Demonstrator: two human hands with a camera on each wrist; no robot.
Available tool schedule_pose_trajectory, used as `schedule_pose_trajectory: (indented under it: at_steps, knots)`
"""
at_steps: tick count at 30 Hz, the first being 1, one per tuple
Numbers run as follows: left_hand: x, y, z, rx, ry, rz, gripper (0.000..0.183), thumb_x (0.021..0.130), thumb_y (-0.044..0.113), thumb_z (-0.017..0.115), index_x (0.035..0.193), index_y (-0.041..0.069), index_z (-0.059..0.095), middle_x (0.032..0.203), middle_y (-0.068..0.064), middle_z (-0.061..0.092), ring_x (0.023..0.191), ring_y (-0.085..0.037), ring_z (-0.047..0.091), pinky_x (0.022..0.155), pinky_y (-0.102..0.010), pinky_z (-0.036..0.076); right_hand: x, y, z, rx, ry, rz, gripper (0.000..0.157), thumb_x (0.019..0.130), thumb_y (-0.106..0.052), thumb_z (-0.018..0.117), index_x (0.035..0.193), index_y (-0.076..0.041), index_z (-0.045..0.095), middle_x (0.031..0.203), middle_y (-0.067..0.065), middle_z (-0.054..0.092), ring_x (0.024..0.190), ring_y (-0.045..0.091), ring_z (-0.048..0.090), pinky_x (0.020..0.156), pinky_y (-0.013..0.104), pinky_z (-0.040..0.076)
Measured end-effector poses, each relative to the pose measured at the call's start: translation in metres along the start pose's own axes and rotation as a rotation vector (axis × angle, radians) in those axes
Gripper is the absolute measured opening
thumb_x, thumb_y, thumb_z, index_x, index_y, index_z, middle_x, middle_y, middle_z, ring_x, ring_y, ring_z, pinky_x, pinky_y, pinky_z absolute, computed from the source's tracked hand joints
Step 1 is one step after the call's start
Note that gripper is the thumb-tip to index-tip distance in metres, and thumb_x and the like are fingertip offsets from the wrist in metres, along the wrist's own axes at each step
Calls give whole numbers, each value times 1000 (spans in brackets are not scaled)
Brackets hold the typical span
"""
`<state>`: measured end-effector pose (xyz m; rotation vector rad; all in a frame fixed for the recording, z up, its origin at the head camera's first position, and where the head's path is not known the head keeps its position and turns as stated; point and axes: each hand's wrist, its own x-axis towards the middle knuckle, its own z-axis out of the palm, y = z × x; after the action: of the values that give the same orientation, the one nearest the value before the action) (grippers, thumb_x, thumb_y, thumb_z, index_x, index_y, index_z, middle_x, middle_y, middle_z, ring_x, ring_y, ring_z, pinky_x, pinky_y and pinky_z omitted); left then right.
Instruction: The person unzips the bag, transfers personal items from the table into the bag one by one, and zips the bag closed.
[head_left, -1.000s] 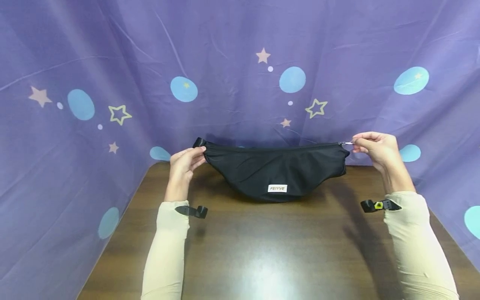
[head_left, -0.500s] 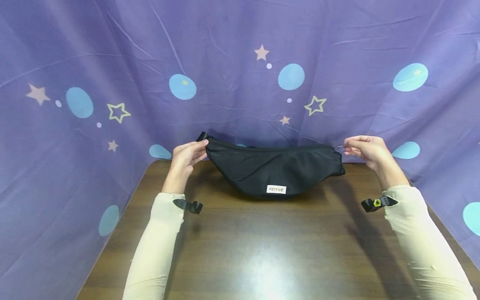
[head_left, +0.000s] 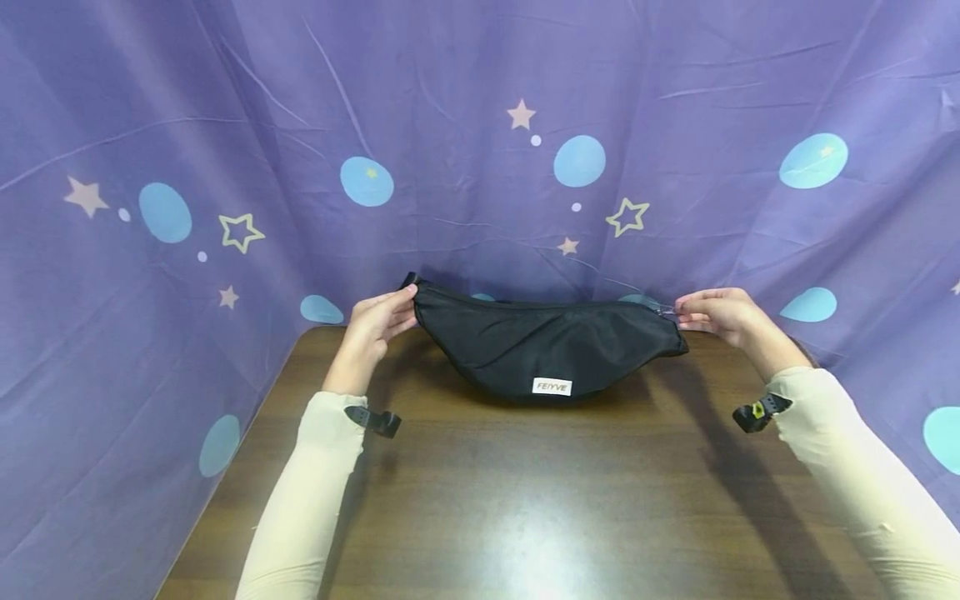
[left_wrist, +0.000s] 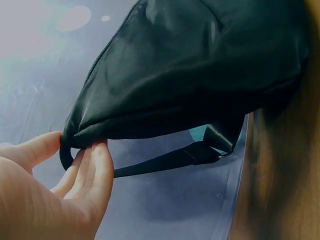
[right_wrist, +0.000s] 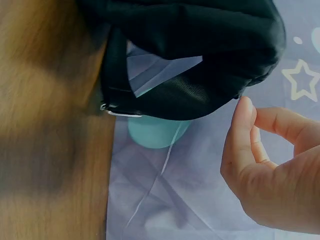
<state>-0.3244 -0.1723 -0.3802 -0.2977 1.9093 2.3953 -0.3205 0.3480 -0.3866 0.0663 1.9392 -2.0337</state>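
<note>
A black waist bag with a white label stands upright at the back of the table, its zipper running along the top edge. My left hand pinches the bag's left end between thumb and fingers, where the strap loops off in the left wrist view. At the opposite end, my right hand pinches the zipper pull with thumb and fingertips. In the right wrist view these fingertips meet just beside the bag's edge and mostly hide the pull. A strap with a metal buckle hangs behind the bag.
The brown wooden table extends toward me in front of the bag. A purple curtain with stars and blue ovals rises close behind the bag and along both sides.
My right hand has moved left and slightly down with the zipper pull, and the bag's top edge sags a bit more. The left hand has shifted slightly right, keeping its grip.
</note>
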Motion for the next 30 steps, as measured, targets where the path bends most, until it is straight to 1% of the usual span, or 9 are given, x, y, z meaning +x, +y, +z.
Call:
schedule_pose_trajectory:
  at_steps: [7, 13, 16, 18, 20, 22, 25, 27, 30]
  knots:
    - [-1, -3, -5, 77, -64, 5, 9, 98, 19, 70, 98, 11, 66, 74, 8, 74, 73, -4, 71, 80, -21, 62, 3, 6, 1, -108, -11, 65, 39, 103, 3, 49, 79, -17, 72, 80, -8, 73, 72, 2, 69, 74, 18, 61]
    - [-2, -6, -12, 142, -128, 5, 15, 98, 22, 70, 102, 9, 62, 77, 9, 74, 76, -5, 71, 79, -20, 61, -1, 8, 2, -216, -21, 117, 33, 105, -7, 52, 82, -22, 71, 76, -10, 73, 72, -1, 69, 75, 19, 61]
    - [-3, -9, -17, 192, -160, 6, 25, 99, 22, 68, 114, 4, 60, 80, 11, 74, 81, -6, 71, 81, -19, 60, -6, 6, 4, -295, -33, 171, 25, 106, -20, 54, 86, -17, 68, 74, -8, 72, 72, 3, 71, 77, 24, 63]
    - [-3, -11, -20, 235, -181, 3, 36, 100, 22, 67, 125, -1, 56, 85, 11, 74, 86, -6, 71, 86, -21, 60, -9, 5, 6, -350, -58, 207, 27, 107, -30, 54, 90, -14, 68, 76, -6, 73, 74, 7, 73, 81, 28, 63]
    - [-4, -12, -22, 284, -201, -2, 50, 100, 22, 66, 138, -5, 50, 97, 6, 74, 96, -10, 71, 95, -24, 58, -12, 4, 9, -389, -87, 227, 33, 107, -37, 52, 93, -11, 68, 80, -3, 76, 78, 11, 75, 84, 31, 63]
    - [-4, -14, -22, 322, -219, -8, 60, 100, 21, 66, 147, -8, 42, 116, -5, 72, 110, -17, 69, 105, -30, 54, -15, 3, 11, -413, -100, 222, 37, 107, -40, 51, 96, -10, 69, 83, -1, 78, 82, 12, 76, 85, 31, 63]
    - [-6, -18, -21, 360, -228, -19, 68, 99, 18, 66, 153, -8, 34, 142, -22, 58, 128, -29, 61, 115, -37, 45, -19, 1, 15, -444, -80, 170, 32, 106, -36, 55, 95, -10, 70, 82, -1, 78, 81, 12, 76, 84, 30, 63]
    - [-7, -20, -20, 367, -221, -17, 69, 98, 15, 67, 153, -8, 33, 150, -27, 49, 132, -32, 58, 117, -39, 43, -21, 0, 18, -452, -55, 132, 27, 105, -31, 58, 95, -10, 71, 79, -3, 77, 78, 9, 75, 81, 29, 64]
    - [-8, -21, -19, 373, -192, -10, 68, 96, 12, 69, 152, -8, 36, 152, -26, 48, 127, -28, 62, 116, -38, 44, -21, 0, 22, -427, -39, 85, 16, 104, -22, 61, 96, -11, 71, 78, -6, 76, 77, 4, 72, 79, 25, 63]
